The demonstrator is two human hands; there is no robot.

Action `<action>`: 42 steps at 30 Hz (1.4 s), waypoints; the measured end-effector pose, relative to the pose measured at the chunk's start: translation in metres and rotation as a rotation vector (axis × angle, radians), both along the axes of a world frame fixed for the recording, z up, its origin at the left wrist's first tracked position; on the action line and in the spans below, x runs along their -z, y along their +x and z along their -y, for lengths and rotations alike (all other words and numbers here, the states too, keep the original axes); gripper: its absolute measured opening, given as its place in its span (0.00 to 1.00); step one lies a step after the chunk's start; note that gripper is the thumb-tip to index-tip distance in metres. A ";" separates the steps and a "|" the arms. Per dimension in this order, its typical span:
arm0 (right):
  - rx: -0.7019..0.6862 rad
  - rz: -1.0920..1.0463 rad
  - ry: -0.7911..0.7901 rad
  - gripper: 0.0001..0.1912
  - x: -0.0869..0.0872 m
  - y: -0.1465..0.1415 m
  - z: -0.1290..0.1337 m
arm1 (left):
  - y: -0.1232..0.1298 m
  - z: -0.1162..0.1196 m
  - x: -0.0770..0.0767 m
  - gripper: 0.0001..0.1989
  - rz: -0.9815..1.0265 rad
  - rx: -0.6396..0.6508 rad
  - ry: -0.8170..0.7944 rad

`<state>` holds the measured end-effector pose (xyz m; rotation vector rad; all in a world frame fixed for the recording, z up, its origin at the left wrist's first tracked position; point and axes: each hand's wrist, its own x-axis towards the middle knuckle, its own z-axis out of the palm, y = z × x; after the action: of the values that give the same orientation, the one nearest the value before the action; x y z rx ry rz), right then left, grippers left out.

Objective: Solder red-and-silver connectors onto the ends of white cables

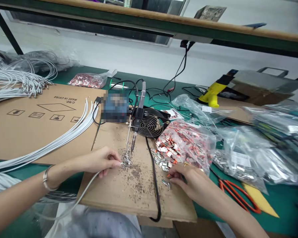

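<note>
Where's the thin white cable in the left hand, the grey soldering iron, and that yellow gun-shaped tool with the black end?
Thin white cable [88,185]: head view, on its slanting stretch.
Grey soldering iron [141,100]: head view, on its handle.
Yellow gun-shaped tool [214,93]: head view, on its body.

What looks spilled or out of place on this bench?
Dark specks and silvery crumbs litter the flat brown cardboard below the tip-down grey soldering iron, looking like uncleared debris. Small silver-and-orange metal connectors lie loose beside a clear plastic bag, as if spilled.
</note>
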<state>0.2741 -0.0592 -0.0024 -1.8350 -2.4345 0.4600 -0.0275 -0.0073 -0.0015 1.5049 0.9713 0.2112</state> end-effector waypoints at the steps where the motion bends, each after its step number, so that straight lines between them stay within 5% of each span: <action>1: -0.033 -0.001 0.022 0.08 0.000 0.000 0.000 | 0.002 -0.006 0.000 0.08 0.010 0.024 -0.010; 7: -0.109 -0.186 0.123 0.06 -0.009 -0.009 0.009 | 0.006 -0.031 0.000 0.10 0.110 0.139 -0.139; 13: -0.137 -0.533 0.005 0.02 -0.011 -0.042 0.002 | 0.011 -0.023 0.005 0.09 0.165 0.002 -0.149; 17: 0.018 -0.749 -0.109 0.05 0.001 -0.064 -0.012 | 0.014 -0.019 0.007 0.10 0.170 -0.049 -0.146; 23: 0.266 -1.214 -0.555 0.13 0.017 -0.088 -0.034 | 0.015 -0.018 0.007 0.10 0.190 -0.020 -0.133; 28: 0.351 -1.399 -0.671 0.19 0.022 -0.092 -0.040 | 0.016 -0.017 0.010 0.12 0.169 -0.036 -0.128; 42: 0.381 -1.427 -0.688 0.17 0.021 -0.090 -0.036 | 0.018 -0.016 0.009 0.13 0.153 -0.079 -0.160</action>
<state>0.1842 -0.0229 -0.0233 -1.1738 -0.9666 1.8484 -0.0099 0.0088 -0.0110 1.2870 0.9038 0.2939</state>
